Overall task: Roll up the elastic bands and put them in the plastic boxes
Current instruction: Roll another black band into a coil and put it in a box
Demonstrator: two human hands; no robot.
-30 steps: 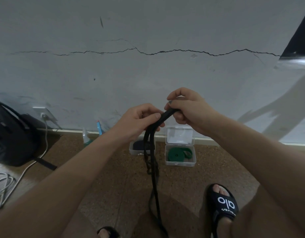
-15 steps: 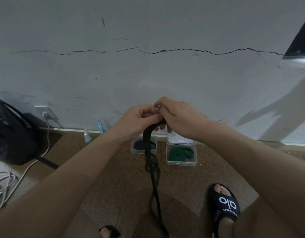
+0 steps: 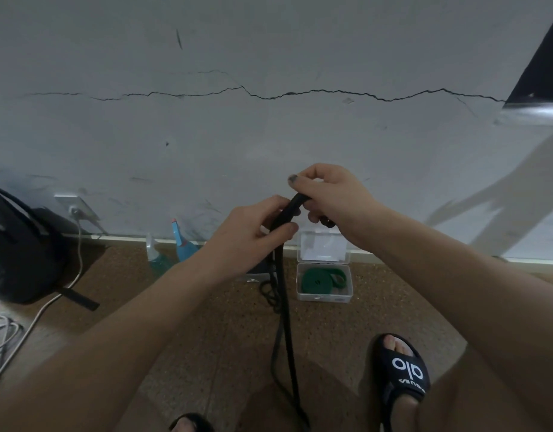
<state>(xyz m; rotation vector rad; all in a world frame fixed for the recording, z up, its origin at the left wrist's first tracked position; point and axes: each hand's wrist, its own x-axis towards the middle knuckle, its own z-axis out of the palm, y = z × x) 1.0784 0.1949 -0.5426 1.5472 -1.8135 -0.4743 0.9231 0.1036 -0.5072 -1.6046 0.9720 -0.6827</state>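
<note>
**Mia:** Where is the black band now?

**Sam:** Its top end is up in the air, between the person's two hands. The rest hangs down to the floor, near the feet.

**Mia:** What are the hands doing?

**Sam:** The right hand has its fingers curled round the top end and pinches it. The left hand pinches the band just below, with the thumb pressed on it.

**Mia:** Did something change?

**Sam:** Yes. Half a second ago the two hands were pressed close together. Now the right hand has gone up and a bit to the right, so a short piece of band shows between them. That looks like one more turn of the roll, but the roll is still very small. Most of the band is not rolled yet.

**Mia:** And the boxes?

**Sam:** The clear box sits open on the far floor by the wall, with a rolled green band inside, same as before. Another box is left of it, mostly hidden behind the left hand. That one is likely for the black band.

**Mia:** Anything else?

**Sam:** A black bag far left, and a black sandal near right.
</note>
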